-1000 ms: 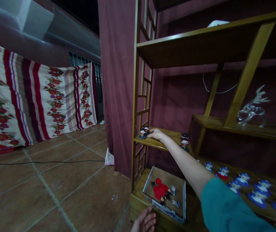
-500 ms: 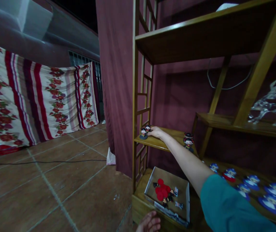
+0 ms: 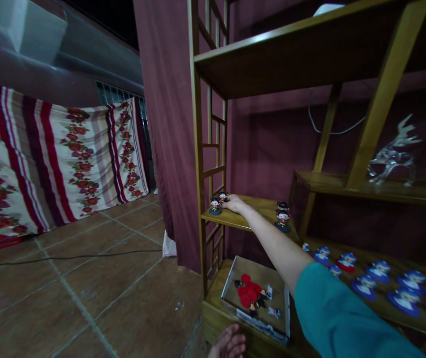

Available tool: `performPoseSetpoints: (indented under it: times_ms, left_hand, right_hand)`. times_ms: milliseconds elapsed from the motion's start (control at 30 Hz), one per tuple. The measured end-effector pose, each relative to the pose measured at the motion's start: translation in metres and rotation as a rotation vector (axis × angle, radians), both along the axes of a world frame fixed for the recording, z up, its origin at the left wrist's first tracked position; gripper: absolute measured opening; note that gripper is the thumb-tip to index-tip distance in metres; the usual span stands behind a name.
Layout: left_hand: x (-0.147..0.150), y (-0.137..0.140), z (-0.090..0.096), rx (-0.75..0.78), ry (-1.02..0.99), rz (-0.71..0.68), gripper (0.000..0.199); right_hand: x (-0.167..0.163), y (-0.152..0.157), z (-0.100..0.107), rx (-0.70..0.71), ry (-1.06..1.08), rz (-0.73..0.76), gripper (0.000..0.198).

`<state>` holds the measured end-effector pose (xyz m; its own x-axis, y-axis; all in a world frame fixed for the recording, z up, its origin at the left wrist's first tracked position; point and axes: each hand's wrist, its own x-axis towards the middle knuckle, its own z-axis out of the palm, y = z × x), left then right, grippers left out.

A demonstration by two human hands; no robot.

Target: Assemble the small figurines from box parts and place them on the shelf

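Observation:
My right hand (image 3: 235, 204) reaches out to the left end of the middle wooden shelf (image 3: 240, 219), its fingers closed on a small black-haired doll figurine (image 3: 222, 197). Just in front of that one stands a similar figurine on a dark round base (image 3: 214, 207). Two more of the same kind, the nearer a black-haired figurine (image 3: 282, 219), stand at the shelf's right end. Low in view, my left hand (image 3: 229, 343) is empty, with its fingers loosely bent and apart. It is nearest to a shallow cardboard box (image 3: 231, 301) holding red discs (image 3: 248, 291) and several small figures.
Blue-and-white figurines (image 3: 365, 286) stand in rows on the lower right shelf. A clear deer ornament (image 3: 395, 154) sits higher up. The latticed shelf post (image 3: 195, 149) rises beside the purple curtain (image 3: 164, 134). A dark cable (image 3: 86, 257) crosses the tiled floor.
The camera view has turned slightly right, so the shelves appear shifted left. My right hand remains at the figurine on the middle shelf, and my left hand stays low near the box.

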<state>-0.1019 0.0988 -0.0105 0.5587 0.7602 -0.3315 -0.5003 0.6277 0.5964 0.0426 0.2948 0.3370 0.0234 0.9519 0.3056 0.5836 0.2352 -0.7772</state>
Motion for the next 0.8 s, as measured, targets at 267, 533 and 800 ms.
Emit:
performPoseSetpoints:
  times_ms: [267,533,800]
  left_hand:
    - [0.000,-0.004,0.007,-0.076,0.042,0.032,0.042]
    - [0.001,-0.013,0.016,-0.066,0.063,0.075,0.041]
    - [0.001,-0.018,0.018,-0.088,0.088,0.109,0.047]
  right_hand:
    - [0.003,-0.006,0.001,0.000,-0.027,0.003,0.021]
    - [0.003,-0.008,0.000,0.016,-0.027,0.011,0.020]
    - [0.009,-0.018,0.000,0.042,-0.014,-0.082,0.020]
